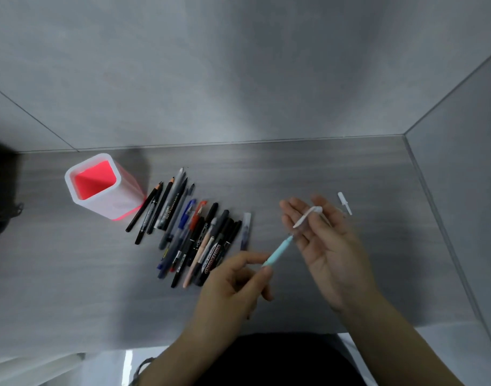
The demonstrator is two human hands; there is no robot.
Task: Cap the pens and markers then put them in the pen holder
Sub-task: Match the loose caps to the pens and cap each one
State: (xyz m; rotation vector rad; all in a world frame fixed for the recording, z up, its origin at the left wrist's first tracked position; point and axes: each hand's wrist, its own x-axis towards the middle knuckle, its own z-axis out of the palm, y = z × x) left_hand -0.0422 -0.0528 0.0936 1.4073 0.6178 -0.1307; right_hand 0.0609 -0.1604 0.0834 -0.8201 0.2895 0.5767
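Head view, one frame, motion-blurred around the hands.

1. Table (350, 168): grey, wood-grained; far and right edges meet grey walls. Left end cut off by the frame.
2. Pen holder (121, 203): white square tube, red inside, upright toward the table's far edge, left of everything else. No contents visible through its open top.
3. Pens and markers (188, 232): about fifteen, lying side by side in a slanted row mid-table, starting beside the holder's base. Black pencils (149, 210) sit at the left end and a clear-capped pen (246, 231) at the right end. A whiteboard marker (215, 256) is legible by its label; several others overlap, so the exact count and which ones are capped are unclear.
4. Teal pen (277, 252): held above the table's near half, its uncapped tip pointing up-right and close to the right hand's fingers.
5. Left hand (233, 285): pinches the teal pen's lower barrel between thumb and forefinger, and hides the near ends of the row's rightmost markers.
6. Right hand (325, 252): palm up, fingers mostly extended, thumb and forefinger grasping a white cap (307, 218) with a clip. The grip is blurred.
7. Loose white cap (344, 203): lies on the table just beyond the right hand, toward the right edge.
8. Dark clothing (280, 358): at the near edge, cut off by the frame.
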